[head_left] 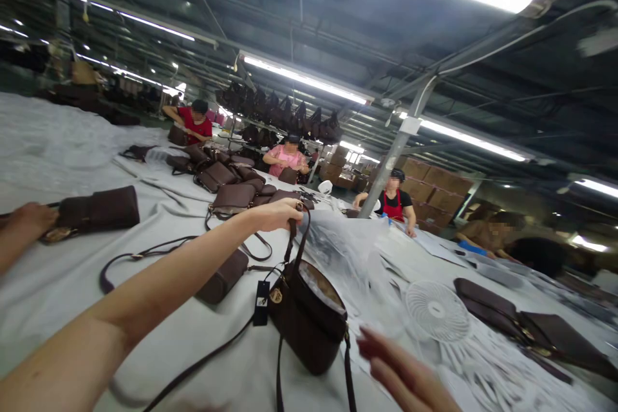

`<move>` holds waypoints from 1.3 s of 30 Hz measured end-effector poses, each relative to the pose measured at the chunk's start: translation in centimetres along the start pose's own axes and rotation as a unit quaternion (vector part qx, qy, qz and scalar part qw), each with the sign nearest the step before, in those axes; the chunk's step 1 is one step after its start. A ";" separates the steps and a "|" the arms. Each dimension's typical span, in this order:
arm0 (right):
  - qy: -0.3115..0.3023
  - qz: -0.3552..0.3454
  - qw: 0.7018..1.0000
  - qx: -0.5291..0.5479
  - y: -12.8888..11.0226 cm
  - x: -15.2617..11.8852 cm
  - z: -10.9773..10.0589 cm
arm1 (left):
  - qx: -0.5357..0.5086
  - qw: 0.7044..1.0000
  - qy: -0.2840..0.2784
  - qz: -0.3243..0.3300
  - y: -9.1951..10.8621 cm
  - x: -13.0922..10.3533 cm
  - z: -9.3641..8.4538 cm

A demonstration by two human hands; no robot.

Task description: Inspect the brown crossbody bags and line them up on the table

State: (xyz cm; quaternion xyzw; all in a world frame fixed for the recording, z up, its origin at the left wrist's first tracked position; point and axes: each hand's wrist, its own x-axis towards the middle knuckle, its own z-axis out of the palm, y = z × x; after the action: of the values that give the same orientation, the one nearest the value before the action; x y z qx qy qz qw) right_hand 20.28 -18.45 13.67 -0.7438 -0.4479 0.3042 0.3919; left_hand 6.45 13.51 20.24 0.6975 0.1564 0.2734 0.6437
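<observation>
Bag (306,328), one, strap (291,243) in left hand (280,214), one tag (261,312), one charm (275,296)

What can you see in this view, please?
Held bag: one, brown, centre
Tag: one, black, on held bag
Left bag: one, brown, at co-worker's hand
Table bags: several, brown, mid-left
Hanging bags: many, dark, background
Right bags: some, brown, tabletop
Plastic: some, clear, centre
Near fan: one, white, right
Tabletop: one, white, foreground
Pole: one, grey, right
Cartons: many, brown, background
Lights: several, white, overhead
Co-workers: several, mixed clothing, background
Left fingers: one hand, on strap
Right fingers: one hand, lower right
</observation>
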 end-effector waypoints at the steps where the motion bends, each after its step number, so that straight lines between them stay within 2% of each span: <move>1: 0.027 -0.044 0.999 0.014 -1.2 2.3 0.4 | 0.030 0.999 -0.027 0.010 0.5 -0.5 0.0; 3: 0.055 -0.119 0.990 0.052 -4.3 7.0 1.6 | 0.128 0.989 -0.053 0.055 1.4 -1.3 0.2; 4: 0.057 -0.152 0.984 0.069 -6.1 9.2 2.3 | 0.185 0.978 -0.039 0.086 1.7 -1.5 0.4; 7: 0.033 -0.212 0.972 0.101 -10.9 14.5 4.2 | 0.286 0.944 0.063 0.152 2.1 -1.7 1.0; 9: -0.032 -0.190 0.971 0.141 -13.2 16.5 4.2 | 0.295 0.936 0.106 0.161 2.1 -1.5 1.0; 12: -0.161 -0.146 0.951 0.220 -15.1 17.4 1.6 | 0.276 0.946 0.086 0.146 1.9 -1.2 0.1; 14: -0.195 -0.153 0.937 0.246 -15.8 17.3 -1.2 | 0.253 0.958 0.032 0.128 1.7 -1.1 -0.9; 15: -0.191 -0.160 0.938 0.240 -16.1 17.1 -2.5 | 0.221 0.969 -0.018 0.112 1.6 -1.1 -1.3; 17: -0.153 -0.170 0.958 0.174 -16.7 16.5 -4.6 | 0.110 0.981 -0.149 0.064 1.4 -1.1 -1.9; 18: -0.126 -0.175 0.970 0.112 -17.0 16.2 -5.2 | 0.050 0.976 -0.210 0.037 1.4 -1.0 -2.1; 19: -0.094 -0.185 0.978 0.034 -17.2 15.8 -5.5 | 0.008 0.968 -0.251 0.012 1.3 -0.8 -2.1; 20: -0.052 -0.204 0.976 -0.055 -17.4 15.4 -5.6 | -0.004 0.966 -0.259 0.000 1.1 -0.5 -2.0; 21: -0.002 -0.229 0.962 -0.146 -17.5 15.0 -5.6 | 0.023 0.974 -0.225 0.008 1.0 -0.2 -1.9; 22: 0.054 -0.255 0.937 -0.234 -17.5 14.6 -5.5 | 0.069 0.984 -0.162 0.031 0.8 0.2 -1.7; 24: 0.171 -0.288 0.865 -0.374 -17.1 14.0 -5.4 | 0.157 0.983 -0.014 0.092 0.4 1.1 -1.4; 25: 0.212 -0.289 0.832 -0.424 -16.6 13.8 -5.6 | 0.182 0.976 0.040 0.116 0.1 1.4 -1.3; 27: 0.264 -0.267 0.788 -0.488 -15.4 13.7 -6.4 | 0.196 0.969 0.076 0.132 -0.6 1.8 -1.4; 30: 0.305 -0.261 0.757 -0.515 -13.3 13.7 -7.7 | 0.195 0.971 0.052 0.124 -1.5 1.5 -1.5; 32: 0.320 -0.288 0.752 -0.499 -12.3 13.8 -8.0 | 0.192 0.974 0.014 0.120 -1.8 1.0 -1.0; 35: 0.294 -0.321 0.772 -0.464 -12.0 13.9 -7.2 | 0.187 0.974 -0.078 0.102 -1.5 0.5 0.9; 37: 0.281 -0.325 0.788 -0.442 -12.5 13.9 -6.6 | 0.144 0.977 -0.134 0.076 -1.0 0.6 2.4; 39: 0.279 -0.323 0.813 -0.395 -12.8 13.7 -6.4 | 0.079 0.983 -0.155 0.059 -0.4 1.0 3.4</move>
State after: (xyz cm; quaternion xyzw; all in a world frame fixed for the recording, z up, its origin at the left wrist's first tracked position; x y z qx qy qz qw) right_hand 25.57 -4.31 26.47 -0.6998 -0.6156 -0.2642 0.2480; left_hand 9.30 11.41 19.95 0.7883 0.0346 0.1866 0.5853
